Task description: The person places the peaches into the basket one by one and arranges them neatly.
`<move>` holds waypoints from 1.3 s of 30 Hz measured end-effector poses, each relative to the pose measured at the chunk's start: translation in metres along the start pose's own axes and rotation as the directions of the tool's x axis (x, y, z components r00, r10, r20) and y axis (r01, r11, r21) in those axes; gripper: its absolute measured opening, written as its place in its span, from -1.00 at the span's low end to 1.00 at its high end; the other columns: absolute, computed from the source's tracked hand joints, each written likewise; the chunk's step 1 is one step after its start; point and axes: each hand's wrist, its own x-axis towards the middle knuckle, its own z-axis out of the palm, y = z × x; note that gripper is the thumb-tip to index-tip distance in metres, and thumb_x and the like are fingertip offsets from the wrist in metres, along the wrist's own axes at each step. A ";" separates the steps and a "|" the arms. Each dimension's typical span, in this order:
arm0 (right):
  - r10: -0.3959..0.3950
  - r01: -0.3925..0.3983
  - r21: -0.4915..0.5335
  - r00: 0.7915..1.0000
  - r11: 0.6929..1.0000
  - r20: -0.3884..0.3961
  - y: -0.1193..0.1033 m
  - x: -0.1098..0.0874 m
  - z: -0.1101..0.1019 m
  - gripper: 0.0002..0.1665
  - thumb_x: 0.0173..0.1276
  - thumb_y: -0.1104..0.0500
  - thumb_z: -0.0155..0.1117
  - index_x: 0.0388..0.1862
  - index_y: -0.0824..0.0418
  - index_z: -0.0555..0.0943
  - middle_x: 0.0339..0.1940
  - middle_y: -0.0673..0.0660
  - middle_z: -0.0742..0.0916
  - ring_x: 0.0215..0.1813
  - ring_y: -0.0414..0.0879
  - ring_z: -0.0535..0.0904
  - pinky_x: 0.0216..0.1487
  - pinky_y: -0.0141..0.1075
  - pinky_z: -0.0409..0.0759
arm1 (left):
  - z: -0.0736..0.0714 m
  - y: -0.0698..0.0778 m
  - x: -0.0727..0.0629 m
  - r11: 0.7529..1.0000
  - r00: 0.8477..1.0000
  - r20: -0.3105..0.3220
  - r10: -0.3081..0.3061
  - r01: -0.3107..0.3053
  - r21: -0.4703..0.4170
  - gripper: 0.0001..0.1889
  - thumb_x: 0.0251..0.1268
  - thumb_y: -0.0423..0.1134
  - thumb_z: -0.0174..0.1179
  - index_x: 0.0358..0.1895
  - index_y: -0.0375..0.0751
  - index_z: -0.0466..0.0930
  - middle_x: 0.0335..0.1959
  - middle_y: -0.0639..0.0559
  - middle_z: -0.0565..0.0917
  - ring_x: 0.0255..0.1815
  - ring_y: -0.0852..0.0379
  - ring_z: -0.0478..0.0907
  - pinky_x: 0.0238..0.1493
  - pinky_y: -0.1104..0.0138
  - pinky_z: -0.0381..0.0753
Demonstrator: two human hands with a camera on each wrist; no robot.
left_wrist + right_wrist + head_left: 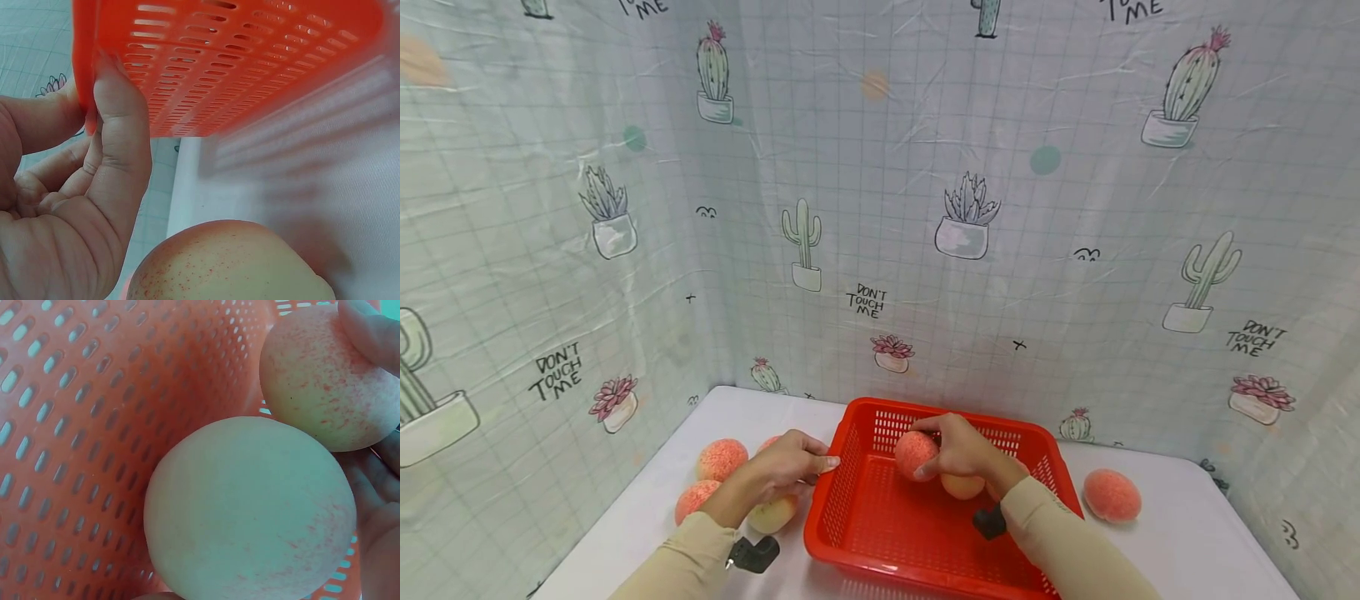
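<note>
My left hand (781,468) pinches the left rim of a red plastic basket (895,533), thumb on one side and fingers on the other, as the left wrist view shows. Inside the basket, near its back wall, my right hand (964,450) holds a speckled pink peach (914,455). Just below that hand a paler peach (962,485) lies in the basket, large in the right wrist view (250,512). Another peach (1019,468) behind the right wrist is mostly hidden. Under the left hand, a yellowish peach (231,269) rests on the table outside the basket.
Several peaches (722,458) are grouped on the white table (745,408) left of the basket, partly covered by the left arm. One pink peach (1112,495) lies right of the basket. A cactus-print curtain (880,208) stands close behind and at the sides.
</note>
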 end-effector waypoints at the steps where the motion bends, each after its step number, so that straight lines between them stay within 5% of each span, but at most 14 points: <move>1: 0.004 -0.004 0.000 1.000 1.000 0.004 0.000 0.000 0.001 -0.20 -0.01 0.19 0.71 0.27 0.27 0.67 0.08 0.14 0.80 -0.05 -0.07 0.67 0.05 -0.07 0.75 | 0.000 0.000 0.000 1.000 1.000 0.002 0.001 -0.001 0.000 -0.68 0.46 -0.21 0.30 0.08 -0.40 0.72 -0.26 -0.07 0.79 -0.34 0.10 0.67 -0.35 0.36 0.72; 30: -0.006 0.017 -0.223 0.999 0.975 0.051 0.000 0.005 0.013 -0.26 -0.01 0.09 0.71 0.23 0.14 0.72 -0.01 0.04 0.81 -0.08 -0.10 0.64 0.10 -0.07 0.72 | 0.003 0.001 0.001 1.000 1.000 -0.013 0.002 -0.002 0.022 -0.70 0.47 -0.22 0.29 0.05 -0.40 0.72 -0.23 -0.10 0.79 -0.31 0.07 0.68 -0.28 0.30 0.76; 39: 0.023 -0.018 -0.203 1.000 0.979 0.022 -0.009 -0.003 -0.006 -0.24 0.08 0.16 0.66 0.32 0.17 0.66 0.22 0.13 0.77 0.17 0.04 0.67 0.36 0.07 0.62 | 0.002 0.001 0.002 1.000 1.000 -0.014 -0.002 0.002 0.019 -0.69 0.47 -0.22 0.28 0.07 -0.42 0.72 -0.23 -0.11 0.79 -0.30 0.06 0.68 -0.23 0.27 0.78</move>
